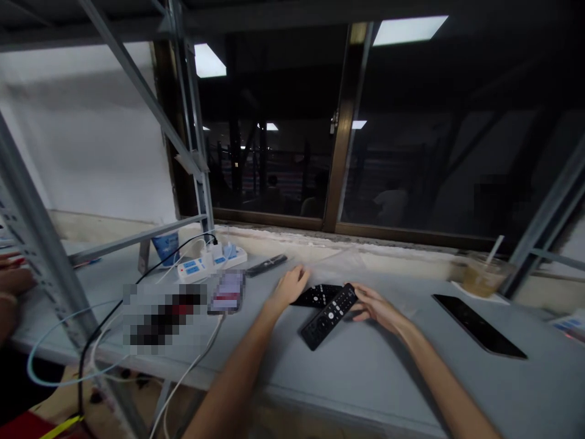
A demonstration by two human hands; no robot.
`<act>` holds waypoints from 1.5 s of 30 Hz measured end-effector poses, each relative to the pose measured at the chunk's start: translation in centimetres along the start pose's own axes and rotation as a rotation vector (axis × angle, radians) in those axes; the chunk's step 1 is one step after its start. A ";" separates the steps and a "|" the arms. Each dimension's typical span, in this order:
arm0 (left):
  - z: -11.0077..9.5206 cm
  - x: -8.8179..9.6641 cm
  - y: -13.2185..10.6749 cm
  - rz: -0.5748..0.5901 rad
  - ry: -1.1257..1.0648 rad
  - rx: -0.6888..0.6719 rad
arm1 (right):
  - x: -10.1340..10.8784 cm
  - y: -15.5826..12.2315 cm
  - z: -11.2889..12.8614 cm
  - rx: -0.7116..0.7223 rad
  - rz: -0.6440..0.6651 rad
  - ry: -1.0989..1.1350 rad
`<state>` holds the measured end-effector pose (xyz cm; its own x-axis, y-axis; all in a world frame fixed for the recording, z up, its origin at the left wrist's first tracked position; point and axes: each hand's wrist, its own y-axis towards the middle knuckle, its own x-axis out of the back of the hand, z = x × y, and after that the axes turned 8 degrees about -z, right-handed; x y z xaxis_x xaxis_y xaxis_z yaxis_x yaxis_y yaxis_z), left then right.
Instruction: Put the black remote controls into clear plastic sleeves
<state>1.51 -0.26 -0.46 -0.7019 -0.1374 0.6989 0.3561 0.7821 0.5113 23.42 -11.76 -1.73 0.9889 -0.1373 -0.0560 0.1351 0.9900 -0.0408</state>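
Note:
Before me a black remote control [329, 316] with light buttons lies at a slant, its upper end at the fingers of my right hand [377, 308]. Those fingers close on its edge, partly hidden behind it. Another black remote [315, 296] lies behind it, partly covered by the first. My left hand [292, 285] is beside that rear remote's left end, fingers stretched forward and nothing visible in them. Thin clear plastic [336, 265] lies just beyond both hands.
Left stand a power strip [212, 263] with plugs and cables, a lit phone [227, 292], a dark wrapped item [266, 266] and a blue cup [165, 247]. Right are a dark tablet-like slab [479, 326] and a drink cup [485, 274]. Metal posts [43, 238] frame the table; another person's hand [13, 274] shows far left.

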 end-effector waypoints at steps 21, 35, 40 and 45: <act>-1.1 0.6 -0.2 -0.021 0.089 -0.074 | -0.1 -0.3 -0.7 0.018 0.009 -0.648; -1.8 -2.1 -0.5 0.069 -0.358 0.031 | -2.8 -0.9 0.6 0.931 -0.388 -0.877; -1.6 -2.1 -0.4 0.156 -0.483 0.101 | -3.4 -0.6 0.1 0.843 -0.240 -0.829; -1.8 0.7 -0.9 0.341 -0.231 0.040 | -0.4 -0.7 0.6 0.870 -0.630 -0.780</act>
<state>1.79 -2.15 0.41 -0.6698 0.2700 0.6917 0.5708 0.7831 0.2470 22.95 -12.39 -1.11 0.4792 -0.8125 0.3321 0.2861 0.5023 0.8160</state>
